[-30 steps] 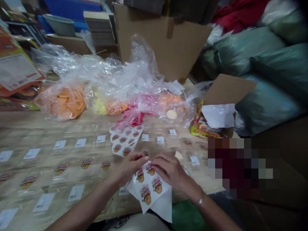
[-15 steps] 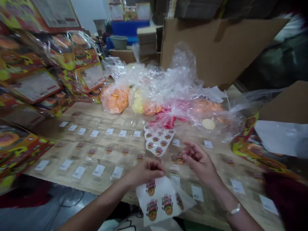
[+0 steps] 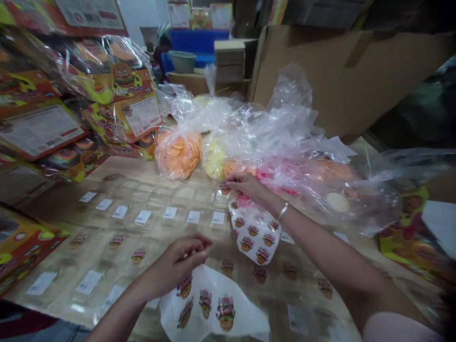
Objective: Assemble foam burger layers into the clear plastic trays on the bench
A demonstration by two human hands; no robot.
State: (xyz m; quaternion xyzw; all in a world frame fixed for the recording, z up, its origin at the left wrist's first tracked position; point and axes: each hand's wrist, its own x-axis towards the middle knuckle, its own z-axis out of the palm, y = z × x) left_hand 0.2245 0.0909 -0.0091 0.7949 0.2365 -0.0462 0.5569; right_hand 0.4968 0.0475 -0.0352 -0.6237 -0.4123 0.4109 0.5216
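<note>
My left hand (image 3: 183,259) pinches the upper edge of a white sticker sheet (image 3: 213,285) printed with cartoon burgers. The sheet hangs curled over the table's near side. Farther out, my right hand (image 3: 249,186) is closed on a small burger sticker (image 3: 224,189), held at the clear plastic packs of the back row. Below that forearm lies a second sticker sheet (image 3: 258,232), partly covered by the wrist. Clear packs stand in rows on the brown tabletop, some with white barcode labels (image 3: 170,212), others with burger stickers (image 3: 138,256).
Stacked burger toy boxes (image 3: 131,90) in clear wrap rise at the left. Plastic bags of orange pieces (image 3: 180,154), yellow pieces (image 3: 214,159) and pink pieces lie along the back. Behind them stands a large cardboard box (image 3: 320,71). Another burger box (image 3: 406,228) is at the right.
My right hand has moved left and away from me, from the right-hand packs to the back row. My left hand has shifted left with its sheet. The view has turned slightly.
</note>
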